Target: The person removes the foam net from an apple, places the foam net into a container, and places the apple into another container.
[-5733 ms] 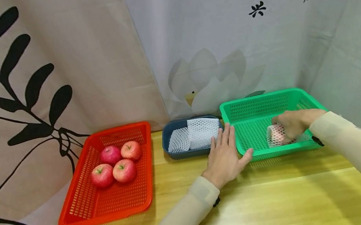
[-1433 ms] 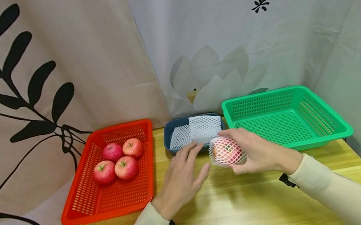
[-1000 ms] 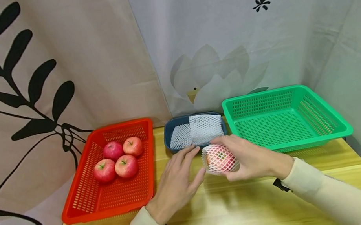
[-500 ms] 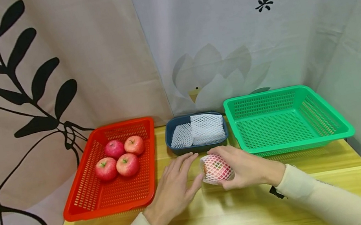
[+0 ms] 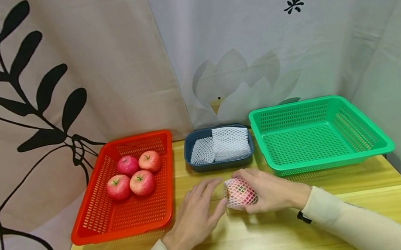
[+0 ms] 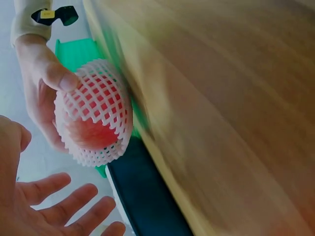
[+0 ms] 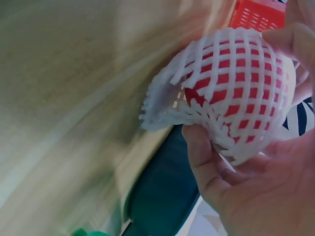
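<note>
An apple in a white foam net point(image 5: 240, 192) is held low over the table in my right hand point(image 5: 272, 188). Its fingers curve round the apple's right side. In the left wrist view, the net's end facing my left hand gapes, and the red apple skin point(image 6: 91, 135) shows through it. A loose net edge point(image 7: 160, 105) sticks out past the apple in the right wrist view. My left hand point(image 5: 196, 216) hovers just left of the apple, fingers spread and apart from it in the left wrist view.
A red basket point(image 5: 123, 233) with several bare apples point(image 5: 142, 183) stands at the left. Behind my hands is a dark blue tray point(image 5: 223, 165) of white foam nets point(image 5: 231, 143). The green basket point(image 5: 330, 163) sits at the right, before a curtain point(image 5: 119, 67).
My right hand has brought the netted apple out of the green basket, left and toward the table's front middle. My left hand has come back from beside the blue tray to the apple's left.
</note>
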`<state>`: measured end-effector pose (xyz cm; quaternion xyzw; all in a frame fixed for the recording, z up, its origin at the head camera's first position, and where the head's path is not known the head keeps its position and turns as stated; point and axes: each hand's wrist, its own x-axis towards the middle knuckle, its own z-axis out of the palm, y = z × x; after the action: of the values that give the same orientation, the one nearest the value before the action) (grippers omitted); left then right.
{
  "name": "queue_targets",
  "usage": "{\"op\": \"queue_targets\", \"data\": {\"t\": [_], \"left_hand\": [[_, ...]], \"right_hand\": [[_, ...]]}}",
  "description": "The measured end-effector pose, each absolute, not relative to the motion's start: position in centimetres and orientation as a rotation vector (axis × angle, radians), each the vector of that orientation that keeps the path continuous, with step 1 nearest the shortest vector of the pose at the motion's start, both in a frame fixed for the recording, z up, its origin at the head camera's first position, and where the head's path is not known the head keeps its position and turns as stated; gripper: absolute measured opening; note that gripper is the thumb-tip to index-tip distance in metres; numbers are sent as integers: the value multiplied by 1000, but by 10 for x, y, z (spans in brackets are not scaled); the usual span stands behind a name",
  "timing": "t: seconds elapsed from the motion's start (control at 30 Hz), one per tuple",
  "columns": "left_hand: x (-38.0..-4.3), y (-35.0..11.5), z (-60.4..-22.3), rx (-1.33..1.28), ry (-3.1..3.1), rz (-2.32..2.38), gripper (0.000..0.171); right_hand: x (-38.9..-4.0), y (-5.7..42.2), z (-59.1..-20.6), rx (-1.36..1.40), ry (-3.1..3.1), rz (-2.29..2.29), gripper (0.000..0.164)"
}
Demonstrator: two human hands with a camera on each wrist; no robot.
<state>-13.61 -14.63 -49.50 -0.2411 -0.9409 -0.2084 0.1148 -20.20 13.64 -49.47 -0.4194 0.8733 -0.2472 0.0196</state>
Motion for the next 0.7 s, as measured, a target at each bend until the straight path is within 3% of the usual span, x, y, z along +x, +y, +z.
{"op": "queue_targets", "data": {"t": [0.7], "left_hand": [[-138, -141, -510, -721, -2729, -647, 36]], "right_hand": [[-197, 140, -500, -1265, 2746, -682, 92]]}}
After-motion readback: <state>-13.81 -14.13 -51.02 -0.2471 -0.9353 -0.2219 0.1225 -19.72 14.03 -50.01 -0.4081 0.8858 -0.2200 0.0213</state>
